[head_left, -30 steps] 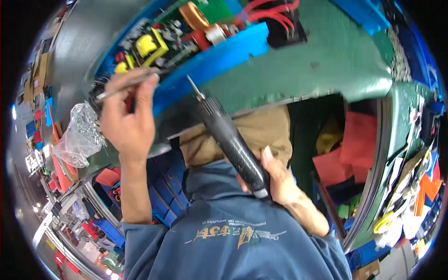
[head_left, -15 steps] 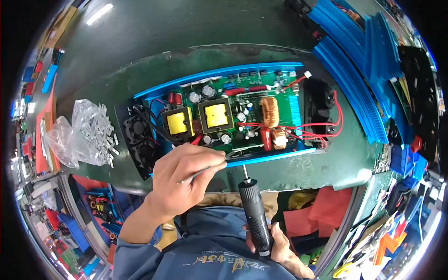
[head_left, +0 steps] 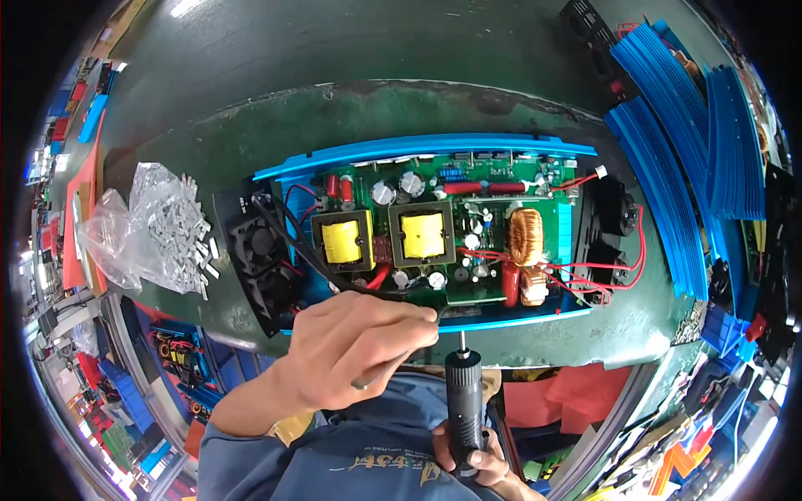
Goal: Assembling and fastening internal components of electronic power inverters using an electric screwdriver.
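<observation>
A green circuit board [head_left: 489,209] with yellow transformers [head_left: 341,242] and a copper coil [head_left: 526,236] sits in an open blue metal housing [head_left: 434,146]. My left hand [head_left: 359,346] is closed over the housing's near edge. It pinches a thin metal tool, possibly tweezers; most of it is hidden by the fingers. My right hand [head_left: 484,459] is wrapped round the lower part of a black electric screwdriver [head_left: 464,397], held upright in the picture. Its bit meets the near blue wall, just right of my left hand; whether a screw sits there I cannot make out.
Left of the housing, a black fan panel [head_left: 261,242] adjoins it. Beyond lies a clear plastic bag [head_left: 150,230] spilling small grey pieces [head_left: 188,225]. Red wires run to a black end panel [head_left: 606,213] on the right. Blue finned housings [head_left: 660,175] are stacked at far right.
The view has shifted, so the housing sits lower and further right. My left hand still works at the near edge. My right hand and the screwdriver have moved slightly right, the screwdriver standing straighter.
</observation>
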Demonstrator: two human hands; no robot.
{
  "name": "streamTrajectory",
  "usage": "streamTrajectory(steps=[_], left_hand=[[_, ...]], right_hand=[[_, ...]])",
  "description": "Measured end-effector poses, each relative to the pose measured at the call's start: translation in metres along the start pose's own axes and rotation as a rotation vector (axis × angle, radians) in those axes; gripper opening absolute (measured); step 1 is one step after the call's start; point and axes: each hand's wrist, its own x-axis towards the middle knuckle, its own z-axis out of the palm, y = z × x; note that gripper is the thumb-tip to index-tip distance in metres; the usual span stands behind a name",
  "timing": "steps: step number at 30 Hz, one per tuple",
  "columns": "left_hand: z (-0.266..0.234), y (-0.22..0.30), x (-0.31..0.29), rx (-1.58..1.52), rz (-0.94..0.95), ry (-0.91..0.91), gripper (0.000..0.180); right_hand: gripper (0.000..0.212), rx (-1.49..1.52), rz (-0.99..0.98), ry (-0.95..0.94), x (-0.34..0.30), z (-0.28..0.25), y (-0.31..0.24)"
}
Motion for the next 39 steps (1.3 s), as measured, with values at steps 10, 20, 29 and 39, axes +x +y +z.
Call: streamTrajectory(steps=[10, 20, 29, 39], left_hand=[[-0.034, 0.008, 0.019, -0.544, 0.009, -0.093, 0.016], [-0.015, 0.021, 0.018, 0.42, 0.052, -0.411, 0.034], [-0.017, 0.007, 0.026, 0.313, 0.207, -0.485, 0.037], [-0.064, 0.012, 0.006, 0.244, -0.08, 0.206, 0.017]], right_hand=[[0.062, -0.283, 0.007, 0.074, -0.007, -0.006, -0.001], [0.113, -0.234, 0.076, 0.209, 0.0, 0.005, 0.003], [0.102, -0.239, 0.033, 0.143, 0.016, 0.006, 0.003], [0.078, -0.303, -0.198, 0.579, -0.01, -0.058, 0.034]])
